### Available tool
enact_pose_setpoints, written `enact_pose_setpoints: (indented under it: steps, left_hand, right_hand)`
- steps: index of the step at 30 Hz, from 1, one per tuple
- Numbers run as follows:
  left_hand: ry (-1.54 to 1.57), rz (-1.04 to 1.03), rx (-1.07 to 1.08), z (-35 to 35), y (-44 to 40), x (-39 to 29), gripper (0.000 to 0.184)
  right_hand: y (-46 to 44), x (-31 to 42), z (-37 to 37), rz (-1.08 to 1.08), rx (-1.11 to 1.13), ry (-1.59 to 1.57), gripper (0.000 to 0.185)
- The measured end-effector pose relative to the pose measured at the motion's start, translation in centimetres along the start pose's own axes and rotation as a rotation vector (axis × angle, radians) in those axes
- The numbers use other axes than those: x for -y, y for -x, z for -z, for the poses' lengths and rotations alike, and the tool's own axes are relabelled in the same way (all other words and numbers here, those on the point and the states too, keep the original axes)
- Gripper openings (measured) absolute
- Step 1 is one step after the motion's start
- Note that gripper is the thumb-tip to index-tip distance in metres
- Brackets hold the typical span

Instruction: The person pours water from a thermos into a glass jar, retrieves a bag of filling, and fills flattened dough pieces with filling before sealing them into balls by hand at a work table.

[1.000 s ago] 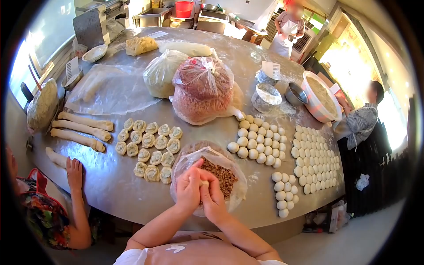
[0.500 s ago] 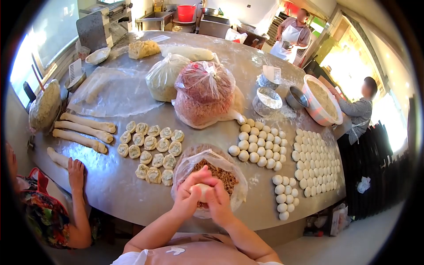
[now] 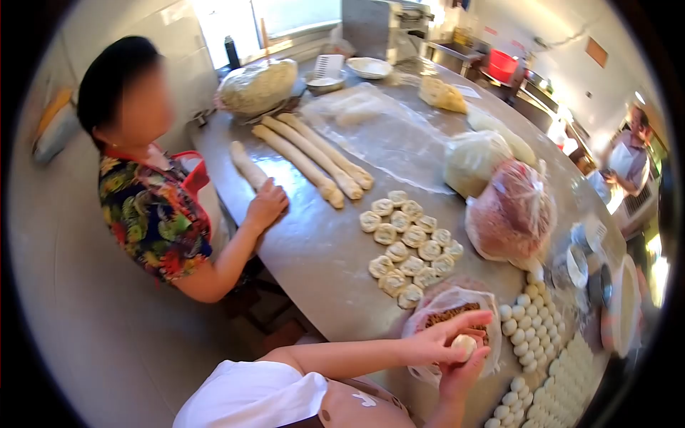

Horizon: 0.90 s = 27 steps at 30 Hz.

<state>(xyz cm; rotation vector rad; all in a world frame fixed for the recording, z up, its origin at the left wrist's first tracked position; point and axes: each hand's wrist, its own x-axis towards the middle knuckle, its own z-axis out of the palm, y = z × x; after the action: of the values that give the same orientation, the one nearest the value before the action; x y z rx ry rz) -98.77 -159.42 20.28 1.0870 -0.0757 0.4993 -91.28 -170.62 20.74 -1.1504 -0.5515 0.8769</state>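
Note:
A pale dough ball (image 3: 464,347) sits between my two hands, over a plastic bag of brown crumbly filling (image 3: 446,317). My left hand (image 3: 442,339) comes from the left, its fingers stretched past the ball and its thumb against it. From below, my right hand (image 3: 464,367) holds the ball with fingers bent round it. Pleated dough pieces (image 3: 398,251) lie in rows just behind the bag. Smooth round dough balls (image 3: 528,328) stand to its right.
A person in a floral top (image 3: 153,214) stands at left, one hand on a dough roll (image 3: 248,165). Three long dough rolls (image 3: 307,160), a bag of pink filling (image 3: 510,214) and a pale bag (image 3: 474,160) lie beyond. Another person (image 3: 628,160) stands far right.
The view has swung left, bringing the co-worker's head and top into sight. My hands now appear further right, and my left hand's fingers have spread from around the dough ball.

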Motion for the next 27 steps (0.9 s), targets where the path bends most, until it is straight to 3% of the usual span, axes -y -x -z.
enact_pose_setpoints:
  steps: [3, 5, 7, 8, 9, 11, 12, 15, 16, 27]
  left_hand:
    - [-0.072, 0.140, -0.032, 0.2, 0.2, 0.1, 0.043]
    - [-0.057, 0.244, -0.093, 0.6, 0.4, 0.1, 0.026]
    - [-0.298, 0.186, -0.145, 1.2, 0.1, -0.8, 0.025]
    - [-0.518, 0.143, -0.299, 0.7, 0.3, -1.5, 0.019]
    - [-0.655, 0.107, -0.296, 1.0, 0.6, -1.7, 0.017]
    - [-0.918, 0.047, -0.276, 1.0, 0.9, -1.0, 0.016]
    - [-0.887, 0.027, -0.264, 1.0, 1.0, 0.4, 0.021]
    - [-0.836, -0.099, -0.221, 0.5, 1.3, 2.1, 0.032]
    - [-0.791, 0.009, -0.176, 0.3, 1.5, 1.9, 0.039]
    - [-0.729, 0.138, -0.063, 0.8, 1.9, 0.7, 0.021]
  right_hand:
    - [-0.4, 0.1, 0.0, -0.023, 0.049, 0.196, 0.065]
    - [-0.3, -0.1, -0.4, -0.085, -0.086, 0.320, 0.064]
    - [-1.3, -1.1, 0.6, 0.251, -0.139, 0.592, 0.048]
    - [-1.7, -0.5, 1.3, 0.349, -0.159, 0.752, 0.040]
    - [-1.8, 0.5, 1.4, 0.451, -0.181, 0.910, 0.033]
    - [-0.3, 5.4, -2.2, 0.356, -0.114, 1.120, 0.030]
    - [0.1, 6.8, -3.4, 0.307, -0.084, 1.229, 0.032]
    - [-0.9, 5.3, -2.1, 0.526, 0.134, 1.292, 0.026]
    - [-0.9, 5.2, -2.1, 0.582, 0.142, 1.295, 0.019]
    - [0.0, 6.0, -2.5, 0.316, 0.141, 1.161, 0.012]
